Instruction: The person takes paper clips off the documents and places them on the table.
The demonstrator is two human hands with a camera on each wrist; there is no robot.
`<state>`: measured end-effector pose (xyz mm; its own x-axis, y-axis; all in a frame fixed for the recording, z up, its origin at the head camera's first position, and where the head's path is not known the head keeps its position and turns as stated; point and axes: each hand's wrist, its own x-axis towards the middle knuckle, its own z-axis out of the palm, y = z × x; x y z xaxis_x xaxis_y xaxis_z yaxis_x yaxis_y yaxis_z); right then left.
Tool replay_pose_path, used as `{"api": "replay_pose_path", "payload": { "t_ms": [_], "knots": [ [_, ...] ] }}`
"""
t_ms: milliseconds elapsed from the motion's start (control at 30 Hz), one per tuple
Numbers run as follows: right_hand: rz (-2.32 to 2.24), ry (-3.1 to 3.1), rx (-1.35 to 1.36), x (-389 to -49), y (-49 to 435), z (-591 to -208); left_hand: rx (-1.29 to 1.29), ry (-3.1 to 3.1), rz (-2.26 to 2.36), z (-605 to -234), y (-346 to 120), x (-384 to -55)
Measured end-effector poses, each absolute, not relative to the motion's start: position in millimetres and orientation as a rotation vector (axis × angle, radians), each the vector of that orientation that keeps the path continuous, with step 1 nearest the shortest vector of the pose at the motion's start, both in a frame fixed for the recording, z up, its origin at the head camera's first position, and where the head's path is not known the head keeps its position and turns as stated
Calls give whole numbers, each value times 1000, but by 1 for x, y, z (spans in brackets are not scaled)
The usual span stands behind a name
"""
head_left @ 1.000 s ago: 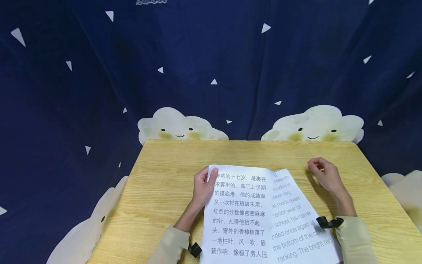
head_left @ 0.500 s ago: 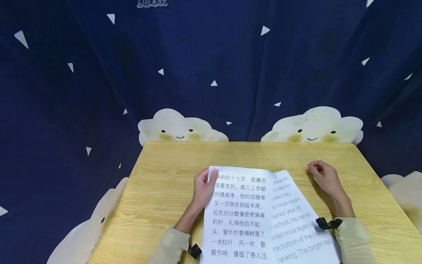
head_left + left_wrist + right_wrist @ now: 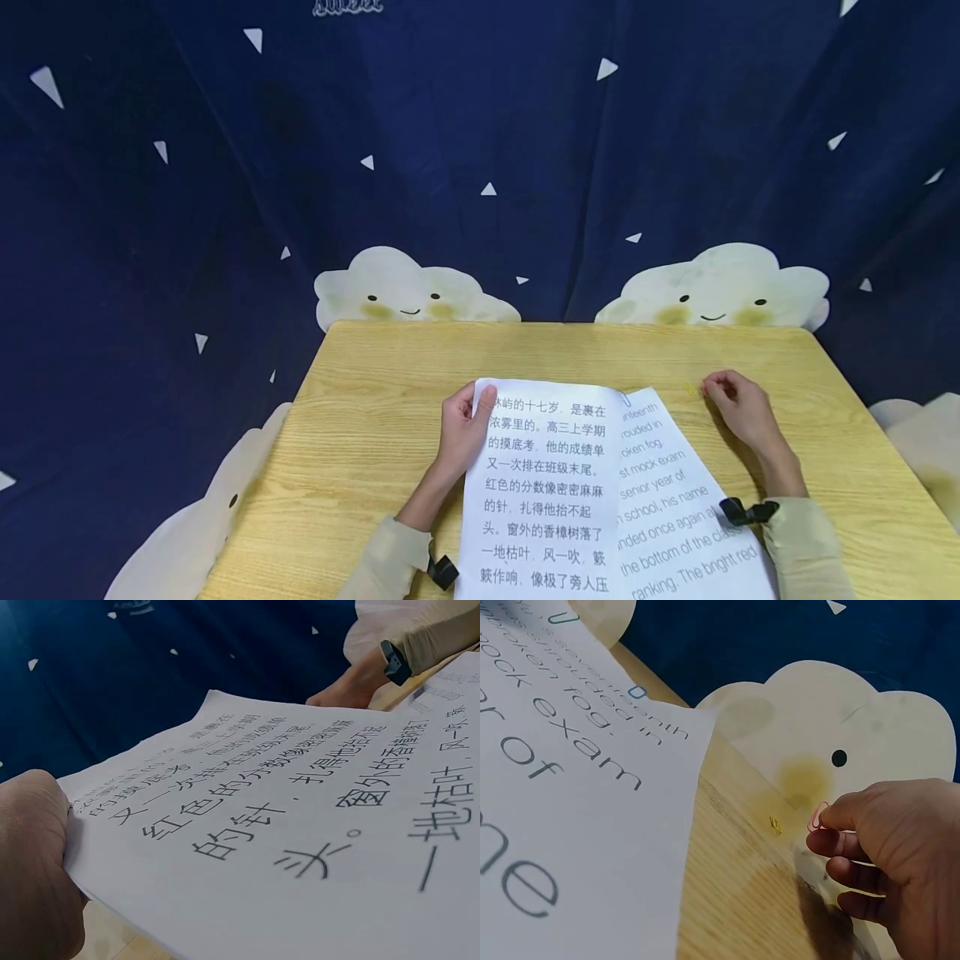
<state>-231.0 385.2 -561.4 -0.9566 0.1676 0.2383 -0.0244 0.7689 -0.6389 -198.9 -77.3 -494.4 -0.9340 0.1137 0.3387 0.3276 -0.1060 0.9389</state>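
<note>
My left hand (image 3: 463,427) grips the upper left edge of a white sheet with large Chinese text (image 3: 543,483), thumb on top. That sheet is raised and overlaps a slanted sheet with English text (image 3: 675,500). Over on the right, my right hand (image 3: 742,408) pinches a pink paper clip (image 3: 817,817) between thumb and index finger, a little above the table. A yellow paper clip (image 3: 775,825) lies just left of those fingertips. On the far edges of the sheets sit a blue paper clip (image 3: 637,692) and a green paper clip (image 3: 563,618).
Both hands work over a light wooden table (image 3: 360,417). Behind its far edge hangs a dark blue curtain (image 3: 435,125) with white triangles and smiling clouds. Each wrist wears a black strap. The lower ends of the sheets run out of the head view.
The right hand has shifted slightly right and nearer, so the yellow paper clip beside its fingertips now shows clearly. The left hand and the sheets stay in place.
</note>
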Motion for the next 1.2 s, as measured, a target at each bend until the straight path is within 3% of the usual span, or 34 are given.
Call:
{"api": "replay_pose_path", "payload": {
  "t_ms": [1200],
  "knots": [
    [932,-2755,-229,-241,391,-568,-482,-1986,-2191,-495,-76,-200]
  ]
}}
